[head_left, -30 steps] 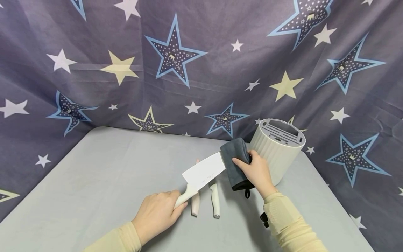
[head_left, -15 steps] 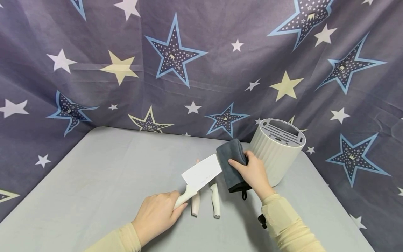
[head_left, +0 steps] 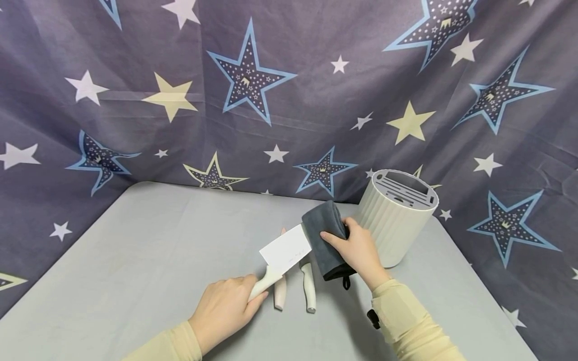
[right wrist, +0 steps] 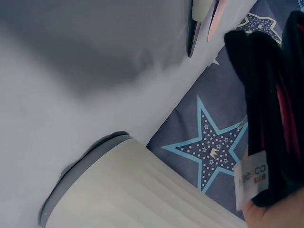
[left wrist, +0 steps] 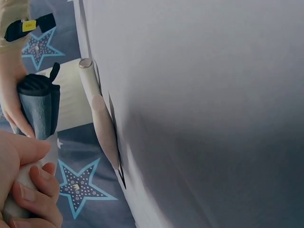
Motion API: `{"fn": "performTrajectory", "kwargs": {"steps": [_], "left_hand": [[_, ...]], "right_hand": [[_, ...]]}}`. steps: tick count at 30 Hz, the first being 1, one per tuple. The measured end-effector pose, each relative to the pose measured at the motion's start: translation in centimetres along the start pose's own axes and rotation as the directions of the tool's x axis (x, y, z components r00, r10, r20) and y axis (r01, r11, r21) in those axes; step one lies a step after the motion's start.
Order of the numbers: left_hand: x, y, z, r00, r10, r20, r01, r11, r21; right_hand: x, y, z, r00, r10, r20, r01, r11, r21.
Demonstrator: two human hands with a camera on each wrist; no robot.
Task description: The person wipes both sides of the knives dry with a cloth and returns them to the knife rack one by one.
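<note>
My left hand (head_left: 226, 306) grips the white handle of a cleaver (head_left: 285, 250), whose broad blade points up to the right above the table. A folded dark grey cloth (head_left: 321, 238) wraps over the far end of the blade and hides it. My right hand (head_left: 361, 253) holds that cloth, thumb on its near face; a white label (right wrist: 251, 178) shows on it in the right wrist view. Beneath the cleaver lie a knife with a white handle (head_left: 309, 288) and one with a pale pink handle (head_left: 280, 295), their blades largely hidden in the head view.
A ribbed white knife block (head_left: 388, 233) with a slotted grey top stands just right of the cloth, close to my right hand. The grey table (head_left: 149, 250) ends at a star-patterned curtain (head_left: 316, 115) behind and at both sides.
My right hand and the cloth have slid down-left along the blade toward the handle, covering more of it. My left hand and the cleaver stay nearly still.
</note>
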State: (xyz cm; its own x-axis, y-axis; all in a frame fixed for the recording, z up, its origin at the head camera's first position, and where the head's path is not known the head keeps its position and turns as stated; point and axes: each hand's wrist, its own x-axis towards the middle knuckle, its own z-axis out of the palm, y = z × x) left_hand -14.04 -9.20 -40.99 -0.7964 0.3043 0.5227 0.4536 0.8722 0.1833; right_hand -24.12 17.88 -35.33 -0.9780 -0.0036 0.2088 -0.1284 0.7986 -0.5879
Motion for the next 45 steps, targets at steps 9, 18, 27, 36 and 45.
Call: {"fn": "performTrajectory", "kwargs": {"steps": [9, 18, 27, 36, 45], "left_hand": [[0.0, -0.1, 0.1, 1.0, 0.007, -0.006, -0.007, 1.0, 0.006], [0.0, 0.0, 0.0, 1.0, -0.017, 0.026, 0.017, 1.0, 0.001], [-0.1, 0.0, 0.0, 1.0, -0.005, 0.015, 0.005, 1.0, -0.002], [-0.1, 0.1, 0.1, 1.0, -0.001, 0.018, 0.001, 1.0, -0.009], [0.1, 0.1, 0.1, 1.0, 0.013, 0.004, -0.013, 1.0, -0.013]], "right_hand": [[-0.7, -1.0, 0.3, 1.0, -0.019, 0.02, 0.02, 1.0, -0.018], [-1.4, -2.3, 0.7, 0.998, -0.043, 0.051, 0.044, 0.999, -0.012], [-2.1, -3.1, 1.1, 0.995, -0.077, 0.061, 0.078, 0.997, -0.01], [-2.5, -3.7, 1.3, 0.991, -0.106, 0.079, 0.109, 0.993, -0.034], [-3.0, -4.4, 1.5, 0.984, -0.146, 0.105, 0.152, 0.987, -0.053]]}}
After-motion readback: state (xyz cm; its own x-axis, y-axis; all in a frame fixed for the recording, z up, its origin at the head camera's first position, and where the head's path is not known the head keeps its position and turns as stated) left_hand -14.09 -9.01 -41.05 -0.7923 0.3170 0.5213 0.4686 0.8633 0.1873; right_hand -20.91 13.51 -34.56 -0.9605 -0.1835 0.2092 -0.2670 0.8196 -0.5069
